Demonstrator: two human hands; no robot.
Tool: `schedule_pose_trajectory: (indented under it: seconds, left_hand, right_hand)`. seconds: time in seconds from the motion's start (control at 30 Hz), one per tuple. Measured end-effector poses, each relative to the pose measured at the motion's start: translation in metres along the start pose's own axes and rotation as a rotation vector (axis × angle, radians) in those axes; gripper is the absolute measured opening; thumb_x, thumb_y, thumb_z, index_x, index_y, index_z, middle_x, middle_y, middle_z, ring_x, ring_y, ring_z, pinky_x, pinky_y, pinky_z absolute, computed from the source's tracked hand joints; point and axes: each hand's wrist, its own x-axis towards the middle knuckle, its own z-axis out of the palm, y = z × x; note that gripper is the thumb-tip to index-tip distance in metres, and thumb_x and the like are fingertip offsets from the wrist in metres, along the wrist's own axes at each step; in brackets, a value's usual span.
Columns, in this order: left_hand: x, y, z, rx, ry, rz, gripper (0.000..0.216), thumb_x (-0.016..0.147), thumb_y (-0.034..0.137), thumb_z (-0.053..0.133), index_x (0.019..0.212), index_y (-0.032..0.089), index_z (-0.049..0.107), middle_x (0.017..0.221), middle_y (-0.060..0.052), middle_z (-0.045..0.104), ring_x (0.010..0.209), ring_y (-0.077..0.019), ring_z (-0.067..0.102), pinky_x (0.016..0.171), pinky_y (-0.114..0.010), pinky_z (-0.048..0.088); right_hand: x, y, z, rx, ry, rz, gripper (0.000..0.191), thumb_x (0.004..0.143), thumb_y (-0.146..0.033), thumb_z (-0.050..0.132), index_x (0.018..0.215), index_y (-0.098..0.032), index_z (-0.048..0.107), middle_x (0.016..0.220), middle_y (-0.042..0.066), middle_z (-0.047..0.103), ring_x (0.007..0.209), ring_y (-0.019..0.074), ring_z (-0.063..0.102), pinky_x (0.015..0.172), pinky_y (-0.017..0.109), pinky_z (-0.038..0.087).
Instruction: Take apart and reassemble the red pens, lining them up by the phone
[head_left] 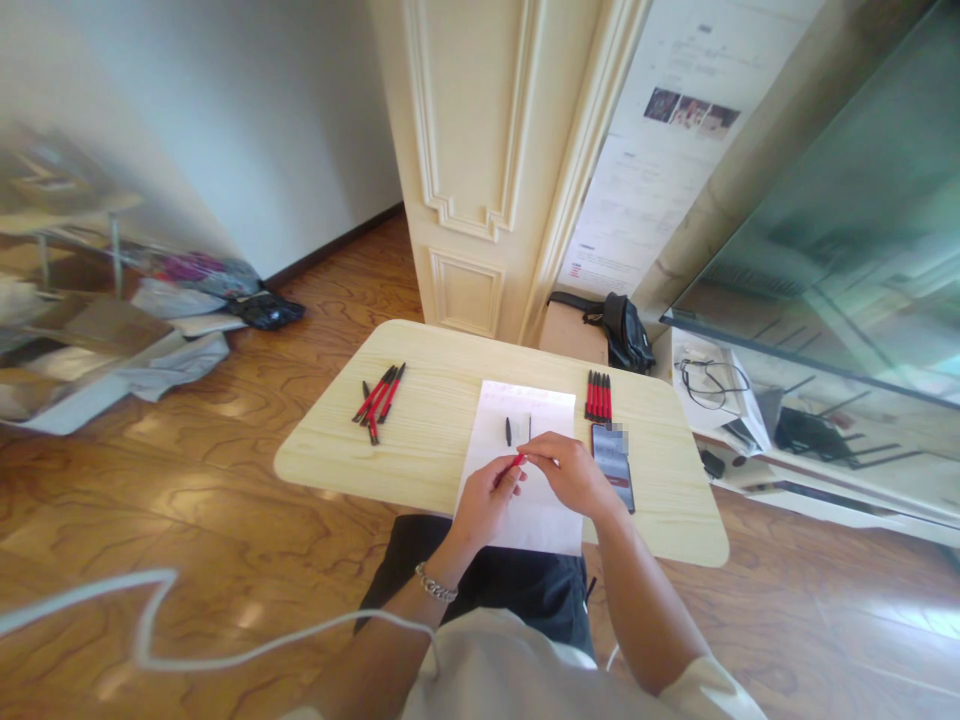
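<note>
We're mid-pen: fingers of our left hand (pixel 484 500) and right hand (pixel 574 475) pinch a red barrel (pixel 517 461); neat row of pens (pixel 598 398) seemingly done, scattered pens (pixel 391 396) seemingly waiting.

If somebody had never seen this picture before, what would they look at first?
Probably the left hand and right hand in the middle, holding a small red piece over the white paper. Next might come the bright red-and-black pens: a loose, crossed bunch on the left of the pale table, and a neat row on the right, just beyond the phone.
</note>
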Motion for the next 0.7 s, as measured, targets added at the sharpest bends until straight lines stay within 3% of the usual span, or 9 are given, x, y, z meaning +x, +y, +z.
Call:
schedule_pose_trajectory:
  seconds: [0.1, 0.17, 0.3, 0.43, 0.6, 0.7]
  left_hand:
    - [0.000, 0.001, 0.000, -0.079, -0.005, -0.031, 0.039, 0.084, 0.046, 0.056, 0.107, 0.016, 0.065, 0.085, -0.008, 0.068, 0.069, -0.0169, 0.062, 0.066, -0.028, 0.050]
    - [0.000, 0.002, 0.000, -0.115, -0.001, -0.039, 0.039, 0.084, 0.046, 0.057, 0.107, 0.015, 0.064, 0.086, -0.009, 0.068, 0.074, -0.0182, 0.064, 0.070, -0.030, 0.051]
    - [-0.001, 0.003, 0.000, -0.136, 0.016, -0.029, 0.039, 0.084, 0.046, 0.058, 0.107, 0.015, 0.064, 0.086, -0.008, 0.068, 0.078, -0.0194, 0.066, 0.074, -0.031, 0.052]
    - [-0.001, 0.002, -0.002, -0.134, 0.023, -0.013, 0.039, 0.084, 0.047, 0.058, 0.106, 0.015, 0.064, 0.085, -0.007, 0.069, 0.077, -0.0186, 0.066, 0.073, -0.030, 0.053]
    - [0.000, 0.002, -0.004, -0.128, 0.027, -0.015, 0.039, 0.083, 0.045, 0.059, 0.107, 0.015, 0.064, 0.087, -0.007, 0.069, 0.076, -0.0181, 0.066, 0.072, -0.029, 0.053]
    - [-0.001, 0.002, -0.004, -0.131, 0.031, -0.013, 0.039, 0.083, 0.045, 0.059, 0.108, 0.015, 0.064, 0.087, -0.008, 0.069, 0.077, -0.0185, 0.067, 0.073, -0.029, 0.053]
  right_hand:
    - [0.011, 0.021, 0.003, -0.014, 0.089, 0.130, 0.029, 0.090, -0.023, 0.047, 0.109, -0.024, 0.067, 0.099, 0.004, 0.070, 0.090, 0.0167, 0.064, 0.081, 0.028, 0.047]
    - [0.022, 0.040, 0.008, -0.121, 0.164, 0.251, 0.023, 0.087, -0.024, 0.051, 0.101, -0.022, 0.070, 0.098, 0.005, 0.071, 0.090, 0.0181, 0.064, 0.082, 0.029, 0.045]
    - [0.046, 0.067, 0.022, -0.331, 0.134, 0.460, 0.021, 0.084, -0.033, 0.055, 0.089, -0.020, 0.071, 0.088, 0.008, 0.072, 0.088, 0.0218, 0.064, 0.078, 0.031, 0.044]
    - [0.061, 0.070, 0.033, -0.489, 0.050, 0.591, 0.029, 0.083, -0.042, 0.054, 0.088, -0.019, 0.070, 0.093, 0.012, 0.070, 0.091, 0.0254, 0.064, 0.076, 0.032, 0.044]
    - [0.067, 0.065, 0.035, -0.601, -0.023, 0.667, 0.027, 0.086, -0.032, 0.049, 0.097, -0.015, 0.068, 0.101, 0.017, 0.068, 0.096, 0.0276, 0.063, 0.078, 0.035, 0.044]
    - [0.063, 0.066, 0.032, -0.529, 0.007, 0.641, 0.024, 0.085, -0.028, 0.052, 0.096, -0.015, 0.068, 0.100, 0.017, 0.069, 0.096, 0.0271, 0.063, 0.079, 0.035, 0.044]
